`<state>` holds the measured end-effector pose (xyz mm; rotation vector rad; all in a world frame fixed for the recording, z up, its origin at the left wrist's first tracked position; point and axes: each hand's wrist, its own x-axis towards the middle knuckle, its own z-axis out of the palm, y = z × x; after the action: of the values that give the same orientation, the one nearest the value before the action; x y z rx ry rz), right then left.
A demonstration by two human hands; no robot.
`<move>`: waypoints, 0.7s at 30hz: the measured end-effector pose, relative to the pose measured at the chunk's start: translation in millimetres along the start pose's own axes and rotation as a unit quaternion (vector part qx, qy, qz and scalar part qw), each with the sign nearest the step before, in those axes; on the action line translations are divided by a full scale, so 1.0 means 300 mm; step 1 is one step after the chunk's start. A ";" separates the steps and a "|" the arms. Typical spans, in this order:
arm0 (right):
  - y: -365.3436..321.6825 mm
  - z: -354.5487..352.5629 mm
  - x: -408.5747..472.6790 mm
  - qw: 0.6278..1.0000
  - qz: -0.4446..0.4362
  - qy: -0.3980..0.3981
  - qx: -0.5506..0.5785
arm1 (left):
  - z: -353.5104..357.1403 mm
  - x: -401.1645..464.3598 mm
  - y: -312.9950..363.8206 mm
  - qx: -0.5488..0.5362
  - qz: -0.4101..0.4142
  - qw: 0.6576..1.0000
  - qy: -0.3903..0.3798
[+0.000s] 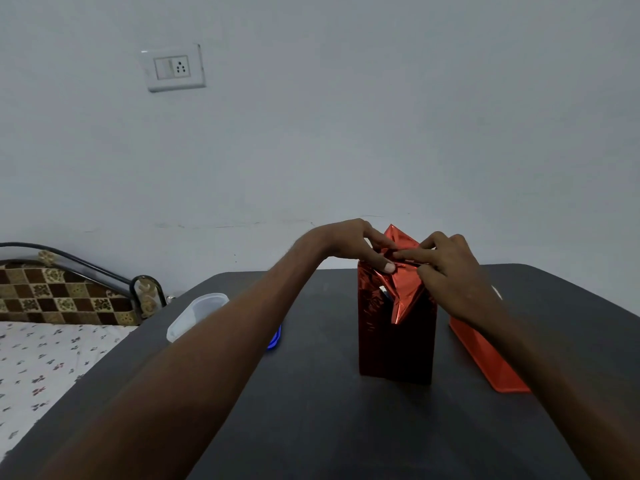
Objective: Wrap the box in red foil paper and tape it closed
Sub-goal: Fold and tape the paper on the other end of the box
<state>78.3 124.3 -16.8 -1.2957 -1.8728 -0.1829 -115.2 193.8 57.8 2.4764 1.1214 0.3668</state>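
The box [394,337] stands upright on the tabletop [311,427], right of its middle and toward the far edge, its sides already covered in red foil [403,299]. At the top end the left hand [349,247] presses down with its thumb on a folded flap while its fingers curl over the foil behind; the right hand [450,268] pinches the opposite flap and points a finger along the fold. Both hands are grasping foil, and no tape can be seen in either.

To close this end well, I judge each side flap should be creased sharply against the box edge before the pointed flap comes down, since foil springs back and shows every wrinkle. One thumb should hold the overlap flat until tape is on it.

A clear tub [194,315] lies near the left edge; its contents cannot be made out. A red tray [485,358] sits just right of the box, and nothing shows in it.
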 end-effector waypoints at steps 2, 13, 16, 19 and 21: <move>-0.007 -0.011 0.001 1.000 0.014 0.001 0.022 | 0.001 -0.005 -0.002 0.000 -0.007 1.000 0.004; 0.169 -0.062 -0.129 0.966 0.235 0.090 -0.057 | -0.005 0.008 -0.023 0.000 -0.036 0.999 0.013; 0.239 -0.094 -0.154 0.945 0.296 0.010 -0.139 | -0.001 0.012 -0.024 -0.006 -0.036 0.999 0.013; 0.271 -0.125 -0.189 0.920 0.341 -0.055 -0.183 | -0.001 0.017 -0.033 -0.015 -0.034 0.999 0.020; 0.299 -0.140 -0.212 0.909 0.365 -0.068 -0.190 | 0.007 0.026 -0.031 -0.018 -0.030 0.999 0.019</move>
<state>183.4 97.7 -62.5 -2.2398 -1.3694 -0.0575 -115.4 204.7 52.2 2.4079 1.1916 0.4155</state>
